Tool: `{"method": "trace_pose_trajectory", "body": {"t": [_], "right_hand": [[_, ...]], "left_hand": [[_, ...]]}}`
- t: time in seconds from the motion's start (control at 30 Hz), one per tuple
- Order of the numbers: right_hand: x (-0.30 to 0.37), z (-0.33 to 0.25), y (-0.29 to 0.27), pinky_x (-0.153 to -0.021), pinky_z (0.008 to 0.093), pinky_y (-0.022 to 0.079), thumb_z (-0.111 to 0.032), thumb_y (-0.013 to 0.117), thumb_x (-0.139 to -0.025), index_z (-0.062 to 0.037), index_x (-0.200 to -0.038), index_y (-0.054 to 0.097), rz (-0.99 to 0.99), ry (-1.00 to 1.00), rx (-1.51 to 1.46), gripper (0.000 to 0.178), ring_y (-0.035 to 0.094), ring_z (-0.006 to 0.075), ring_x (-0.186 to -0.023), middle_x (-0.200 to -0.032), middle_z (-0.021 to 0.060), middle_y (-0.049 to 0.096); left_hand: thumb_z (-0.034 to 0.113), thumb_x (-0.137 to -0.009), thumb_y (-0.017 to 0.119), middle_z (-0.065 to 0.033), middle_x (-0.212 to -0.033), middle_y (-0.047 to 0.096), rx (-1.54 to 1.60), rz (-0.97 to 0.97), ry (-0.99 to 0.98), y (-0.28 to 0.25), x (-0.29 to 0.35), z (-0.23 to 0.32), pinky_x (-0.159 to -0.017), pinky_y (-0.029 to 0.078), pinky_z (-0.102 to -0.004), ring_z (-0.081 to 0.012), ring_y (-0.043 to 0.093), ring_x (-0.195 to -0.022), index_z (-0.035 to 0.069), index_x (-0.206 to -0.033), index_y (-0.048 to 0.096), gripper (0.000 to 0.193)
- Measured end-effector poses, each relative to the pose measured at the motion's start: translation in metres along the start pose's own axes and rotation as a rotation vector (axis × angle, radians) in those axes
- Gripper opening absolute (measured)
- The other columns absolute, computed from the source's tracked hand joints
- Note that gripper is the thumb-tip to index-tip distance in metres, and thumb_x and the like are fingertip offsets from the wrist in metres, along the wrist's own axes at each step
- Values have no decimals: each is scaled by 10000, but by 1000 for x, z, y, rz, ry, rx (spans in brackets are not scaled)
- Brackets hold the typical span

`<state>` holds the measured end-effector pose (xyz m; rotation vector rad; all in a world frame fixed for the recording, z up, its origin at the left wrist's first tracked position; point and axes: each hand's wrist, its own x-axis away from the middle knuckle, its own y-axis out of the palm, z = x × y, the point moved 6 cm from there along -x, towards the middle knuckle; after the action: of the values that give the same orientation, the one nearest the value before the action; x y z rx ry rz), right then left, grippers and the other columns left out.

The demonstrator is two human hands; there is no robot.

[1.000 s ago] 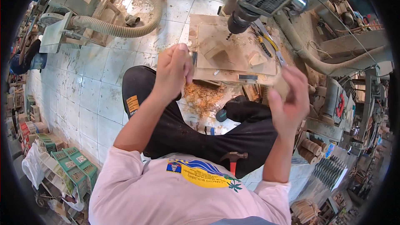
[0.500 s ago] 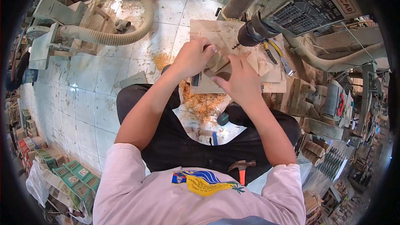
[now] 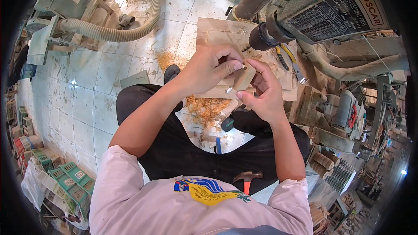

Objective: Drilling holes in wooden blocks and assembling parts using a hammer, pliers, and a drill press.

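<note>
A small pale wooden block (image 3: 245, 77) is held tilted above the drill press's board (image 3: 204, 39). My right hand (image 3: 266, 93) grips it, with the thumb at its lower edge and the fingers behind it. My left hand (image 3: 213, 68) is closed in a pinch against the block's upper left, at something small and pale that I cannot name. Just beyond both hands hangs the dark drill chuck (image 3: 262, 37), its bit pointing down and left. Yellow-and-black handled pliers (image 3: 285, 58) lie on the board to the right.
Orange wood shavings (image 3: 207, 111) cover the tiles below the board. A claw hammer (image 3: 247, 177) rests at my lap, with a blue object (image 3: 218, 145) on the floor. Ribbed hoses (image 3: 117, 36) run along the far left. Green plastic crates (image 3: 74, 182) stand at lower left.
Both hands have come closer to me and slightly right, lifting the block. My left fingers have closed into a pinch beside it. The whole view has shifted a little.
</note>
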<state>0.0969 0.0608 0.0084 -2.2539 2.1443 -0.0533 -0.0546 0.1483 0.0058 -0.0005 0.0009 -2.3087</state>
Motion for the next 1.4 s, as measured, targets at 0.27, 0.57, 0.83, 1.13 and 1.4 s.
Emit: {"method": "trace_pose_trajectory", "body": {"t": [0.27, 0.57, 0.83, 1.13, 1.4], "right_hand": [[3, -2, -4, -1049, 372, 511, -99, 870, -800, 43, -1469, 488, -50, 34, 34, 784, 608, 214, -1221, -1336, 99, 558], [3, -14, 3, -942, 344, 548, -134, 876, -709, -9, -1390, 611, 1, -16, 263, 741, 647, 246, -1117, -1245, 136, 617], [-5, -25, -1, -943, 359, 563, -118, 852, -717, 0, -1350, 614, 72, -188, 600, 686, 672, 281, -1098, -1243, 178, 630], [-3, -30, -10, -941, 386, 572, -85, 850, -709, -13, -1356, 611, 160, -149, 558, 693, 667, 314, -1103, -1245, 187, 620], [7, -30, -5, -943, 397, 559, -100, 881, -674, -35, -1382, 618, 148, -267, 692, 758, 659, 326, -1113, -1255, 177, 607]], "left_hand": [[46, -971, 687, -90, -918, 719, -249, 8, 179, 2, 2, 21, -765, 545, -301, -157, 699, -838, -13, -995, 694, 64], [53, -922, 731, -96, -859, 728, -397, -8, 250, -1, 3, 22, -707, 541, -322, -208, 715, -791, 4, -963, 707, 68], [82, -954, 729, -92, -866, 723, -303, 28, 112, 4, -2, 2, -723, 545, -299, -132, 695, -797, -8, -1025, 714, 116], [21, -1007, 648, -82, -909, 731, -157, 15, 88, 5, -9, -13, -743, 589, -272, -134, 728, -833, -39, -1128, 659, 135], [5, -1006, 646, -77, -881, 721, -173, -14, 79, 9, -6, -11, -730, 599, -266, -127, 729, -805, -32, -996, 632, 41]]}}
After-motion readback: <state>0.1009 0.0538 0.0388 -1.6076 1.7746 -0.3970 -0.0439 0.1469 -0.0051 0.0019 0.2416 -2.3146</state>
